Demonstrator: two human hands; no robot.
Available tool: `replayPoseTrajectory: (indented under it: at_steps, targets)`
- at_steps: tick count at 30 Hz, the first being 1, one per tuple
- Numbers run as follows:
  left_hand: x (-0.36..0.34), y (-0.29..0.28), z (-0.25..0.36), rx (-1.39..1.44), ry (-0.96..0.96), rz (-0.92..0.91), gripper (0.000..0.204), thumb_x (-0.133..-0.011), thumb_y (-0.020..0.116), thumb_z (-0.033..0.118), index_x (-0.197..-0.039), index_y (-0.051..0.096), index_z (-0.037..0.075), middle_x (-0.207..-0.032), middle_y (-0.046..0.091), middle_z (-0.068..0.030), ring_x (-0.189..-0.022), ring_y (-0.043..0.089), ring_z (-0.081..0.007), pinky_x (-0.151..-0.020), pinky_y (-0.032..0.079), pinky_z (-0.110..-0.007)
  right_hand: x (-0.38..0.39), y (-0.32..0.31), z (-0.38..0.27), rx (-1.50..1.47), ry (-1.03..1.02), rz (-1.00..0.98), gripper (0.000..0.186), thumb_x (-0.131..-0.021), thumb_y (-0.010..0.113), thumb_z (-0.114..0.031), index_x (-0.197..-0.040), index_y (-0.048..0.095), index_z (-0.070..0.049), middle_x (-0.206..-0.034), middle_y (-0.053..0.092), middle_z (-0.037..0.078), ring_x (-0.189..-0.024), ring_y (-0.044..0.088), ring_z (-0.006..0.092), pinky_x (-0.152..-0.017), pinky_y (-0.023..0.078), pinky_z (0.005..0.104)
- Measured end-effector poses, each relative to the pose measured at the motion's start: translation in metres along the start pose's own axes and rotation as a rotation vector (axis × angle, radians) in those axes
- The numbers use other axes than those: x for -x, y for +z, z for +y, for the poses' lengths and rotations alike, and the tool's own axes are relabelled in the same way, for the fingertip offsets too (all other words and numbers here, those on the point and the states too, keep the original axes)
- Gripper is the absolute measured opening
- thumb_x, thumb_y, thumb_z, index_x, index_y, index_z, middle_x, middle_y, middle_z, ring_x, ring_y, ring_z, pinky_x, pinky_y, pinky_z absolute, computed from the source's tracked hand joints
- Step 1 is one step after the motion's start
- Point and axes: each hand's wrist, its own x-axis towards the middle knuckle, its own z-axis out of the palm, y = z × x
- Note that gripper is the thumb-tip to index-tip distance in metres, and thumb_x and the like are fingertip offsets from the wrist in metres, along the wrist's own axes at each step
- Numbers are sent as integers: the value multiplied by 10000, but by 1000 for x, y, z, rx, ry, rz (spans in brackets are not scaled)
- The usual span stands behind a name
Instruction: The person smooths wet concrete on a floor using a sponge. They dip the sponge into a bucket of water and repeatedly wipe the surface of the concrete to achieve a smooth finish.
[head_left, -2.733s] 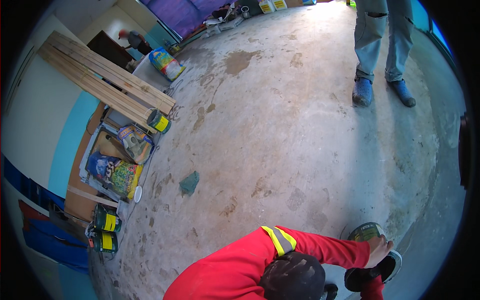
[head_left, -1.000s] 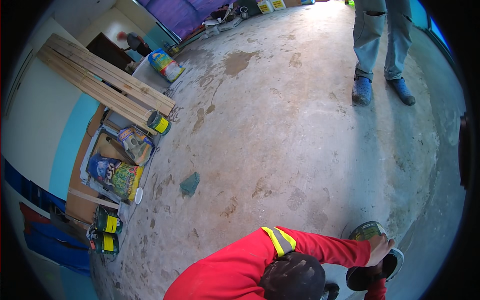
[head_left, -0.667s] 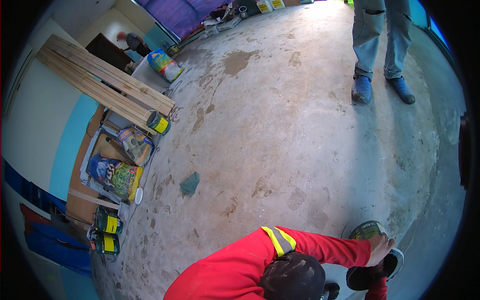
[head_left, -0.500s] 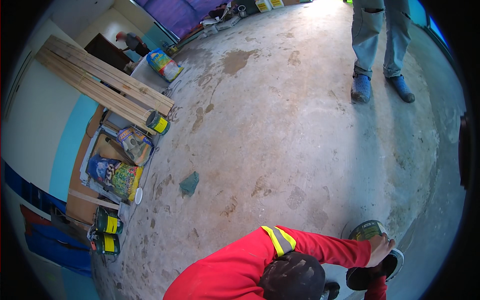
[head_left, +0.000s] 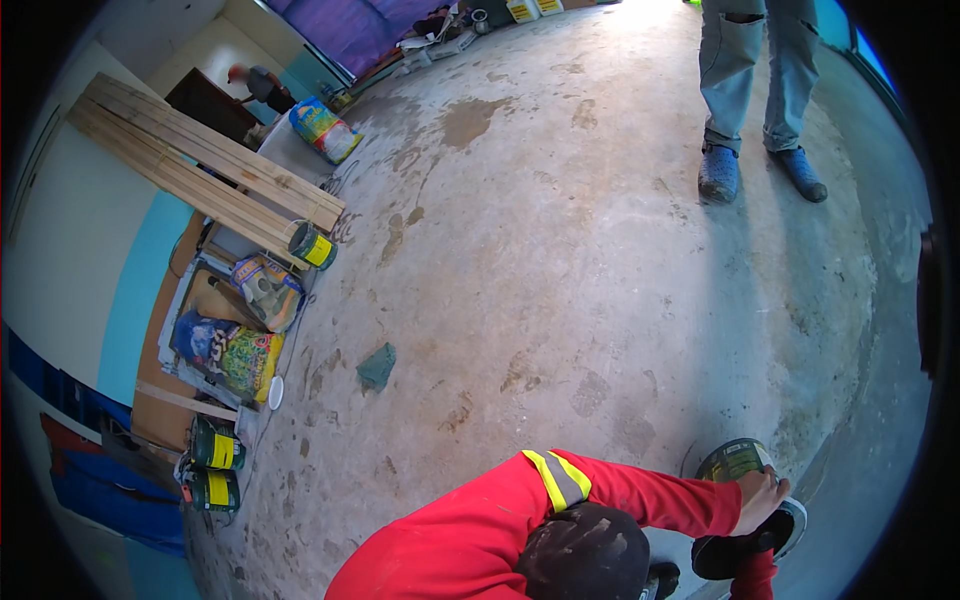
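Note:
My left hand [head_left: 762, 502], at the end of a red sleeve with a reflective band, is closed at the edge of a dark green pail [head_left: 728, 459] at the lower right. Just below it is a dark round container [head_left: 715, 557] with a pale rim [head_left: 797, 524]. My right hand [head_left: 762, 543] reaches over the mouth of that container from the bottom edge; it looks dark in the shadow, and its fingers cannot be made out. My dark, stained knee [head_left: 585, 552] is under my left arm.
A person in torn jeans and blue clogs [head_left: 718, 175] stands ahead at the right. A green scrap [head_left: 376, 367] lies on the concrete floor [head_left: 520, 270]. Along the left wall are long planks [head_left: 215, 160], sacks [head_left: 252, 362] and green pails [head_left: 217, 445]. Another person [head_left: 262, 88] is far left.
My right hand has shifted slightly at the mouth of the dark container. The left hand keeps its grip, and the view has moved very little.

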Motion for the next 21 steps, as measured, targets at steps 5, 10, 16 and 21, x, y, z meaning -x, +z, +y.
replayPoseTrajectory:
  at_steps: [5,10,16,21]
  targets:
    - [8,4,-6,-14,0,-13,704,-665,645,155,-1293,392,-39,-1161,480,-434,-637,659,-335,-504,528,-387,3,7,-12,-42,-38,-22,272,-722,679,-238,-889,669,-23,-1016,653,120,-974,589,259,-938,411,373]
    - [8,1,23,-14,161,-11,640,-711,609,208,-1268,414,-39,-1166,481,-432,-677,668,-368,-540,541,-420,10,16,23,-58,35,-31,278,-721,679,-234,-900,665,-23,-1008,652,124,-969,591,261,-929,419,376]
    - [23,-28,-25,169,-55,126,237,-778,541,133,-984,545,14,-769,583,-235,-643,610,-366,-585,501,-479,-20,50,28,-488,-334,-226,285,-719,679,-230,-912,660,-22,-999,651,129,-963,594,265,-918,430,379]
    - [18,-46,-38,58,60,-11,493,-779,523,114,-1256,447,14,-1042,607,-229,-801,631,-405,-680,503,-509,-4,57,52,-607,-368,-300,291,-718,678,-227,-922,655,-21,-992,650,133,-958,597,267,-909,439,382]
